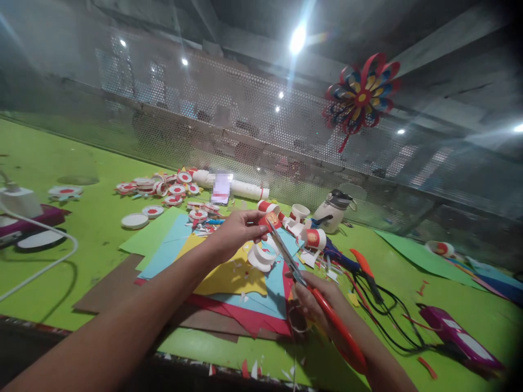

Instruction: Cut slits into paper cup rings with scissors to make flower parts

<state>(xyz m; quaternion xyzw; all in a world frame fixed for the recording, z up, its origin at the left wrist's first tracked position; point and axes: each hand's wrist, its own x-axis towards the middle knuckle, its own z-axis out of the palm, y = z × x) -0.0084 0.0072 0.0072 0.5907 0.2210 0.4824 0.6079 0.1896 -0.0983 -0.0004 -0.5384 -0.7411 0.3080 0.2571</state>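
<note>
Between the thumb and fingers of my left hand [237, 234] is a small red paper piece [271, 220] with a gold print. My right hand [316, 305] grips a pair of scissors [339, 329] with long red handles. Their metal blades point up and away, with the tips at the red paper piece. Below the blades, a white cut paper cup piece [261, 257] lies on a stack of coloured paper. The top sheet is yellow [229, 275], with light blue [163, 256], red and brown sheets under it.
Red and white paper discs [177, 189] pile up at the back left. Cut paper cups [314, 238] lie beyond my hands. A glue gun [362, 269] with black cables lies right, near a purple device [461, 335]. A phone [221, 188] leans against a white roll [249, 189].
</note>
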